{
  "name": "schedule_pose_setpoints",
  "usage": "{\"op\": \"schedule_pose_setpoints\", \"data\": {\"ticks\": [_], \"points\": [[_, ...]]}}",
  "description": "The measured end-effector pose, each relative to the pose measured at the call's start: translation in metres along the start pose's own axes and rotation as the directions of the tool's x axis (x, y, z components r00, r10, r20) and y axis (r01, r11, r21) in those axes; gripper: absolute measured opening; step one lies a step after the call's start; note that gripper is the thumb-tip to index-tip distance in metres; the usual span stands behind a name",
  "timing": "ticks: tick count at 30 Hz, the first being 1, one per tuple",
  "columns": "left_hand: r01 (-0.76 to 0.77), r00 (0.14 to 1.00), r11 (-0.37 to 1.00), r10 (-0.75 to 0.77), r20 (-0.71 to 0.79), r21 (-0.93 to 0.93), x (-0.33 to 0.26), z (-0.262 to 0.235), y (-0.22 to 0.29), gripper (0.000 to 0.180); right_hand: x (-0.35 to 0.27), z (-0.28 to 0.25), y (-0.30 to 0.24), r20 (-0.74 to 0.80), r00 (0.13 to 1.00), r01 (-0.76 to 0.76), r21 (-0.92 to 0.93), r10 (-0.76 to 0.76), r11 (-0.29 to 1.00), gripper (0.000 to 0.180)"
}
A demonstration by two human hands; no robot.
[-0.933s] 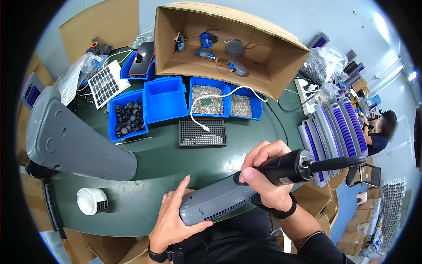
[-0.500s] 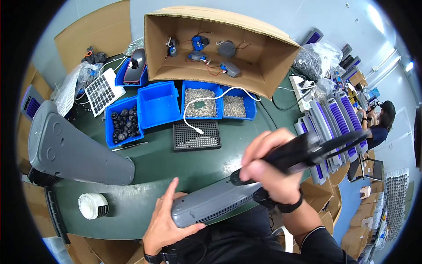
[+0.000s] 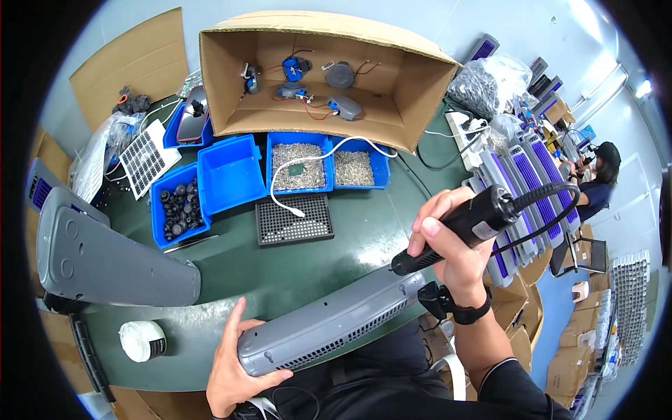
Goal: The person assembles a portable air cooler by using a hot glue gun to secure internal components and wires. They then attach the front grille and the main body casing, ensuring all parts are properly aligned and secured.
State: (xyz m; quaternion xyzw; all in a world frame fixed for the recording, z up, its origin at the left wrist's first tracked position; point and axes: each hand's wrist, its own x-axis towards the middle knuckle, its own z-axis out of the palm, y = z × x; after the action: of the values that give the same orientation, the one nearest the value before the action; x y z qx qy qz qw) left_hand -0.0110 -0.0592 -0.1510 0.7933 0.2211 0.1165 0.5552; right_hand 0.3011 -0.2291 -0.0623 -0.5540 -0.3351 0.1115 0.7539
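A long grey plastic housing (image 3: 329,316) with a row of vent slots lies along the near edge of the table. My left hand (image 3: 234,364) grips its left end, thumb on the near side and fingers along the far side. In my right hand (image 3: 455,245) is a black corded electric screwdriver (image 3: 476,222), tilted with its tip down and left. That tip hovers just above the housing's right part, close to a keyhole-shaped slot; whether it touches I cannot tell. The cord loops off to the right.
Blue bins hold screws (image 3: 297,171) and black round parts (image 3: 180,210); one blue bin (image 3: 231,175) is bare. A black perforated tray (image 3: 294,220) sits before them. A cardboard box (image 3: 392,105) holds small motors. A grey casing (image 3: 112,252) and white jar (image 3: 143,341) stand left. Another person works far right.
My right hand has raised the screwdriver off the housing's right end, and the cord has swung. The housing and my left hand have shifted left and slightly down, as the view has also moved.
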Motion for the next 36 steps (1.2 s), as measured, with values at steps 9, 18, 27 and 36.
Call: {"op": "schedule_pose_setpoints", "data": {"ticks": [9, 18, 27, 36], "points": [[0.025, 1.0, 0.999, -0.025, -0.012, -0.029, -0.003, 0.003, -0.005, 0.133, -0.012, -0.002, 0.019, 0.042, 0.998, 0.048, 0.0, -0.048, 0.999, 0.031], [0.023, 1.0, 0.999, -0.024, -0.019, -0.022, -0.004, 0.002, -0.005, 0.132, -0.016, 0.002, 0.02, 0.117, 0.993, 0.012, 0.021, -0.014, 1.0, 0.034], [-0.097, 0.991, 0.979, 0.112, -0.074, 0.182, -0.007, 0.006, 0.009, 0.124, 0.036, -0.045, -0.038, -0.105, 0.994, 0.029, 0.012, -0.028, 1.0, 0.029], [-0.485, 0.766, 0.654, 0.638, -0.079, 0.581, -0.03, 0.03, -0.034, 0.108, 0.032, -0.127, 0.044, -0.17, 0.745, -0.645, -0.431, 0.645, 0.631, 0.046]]}}
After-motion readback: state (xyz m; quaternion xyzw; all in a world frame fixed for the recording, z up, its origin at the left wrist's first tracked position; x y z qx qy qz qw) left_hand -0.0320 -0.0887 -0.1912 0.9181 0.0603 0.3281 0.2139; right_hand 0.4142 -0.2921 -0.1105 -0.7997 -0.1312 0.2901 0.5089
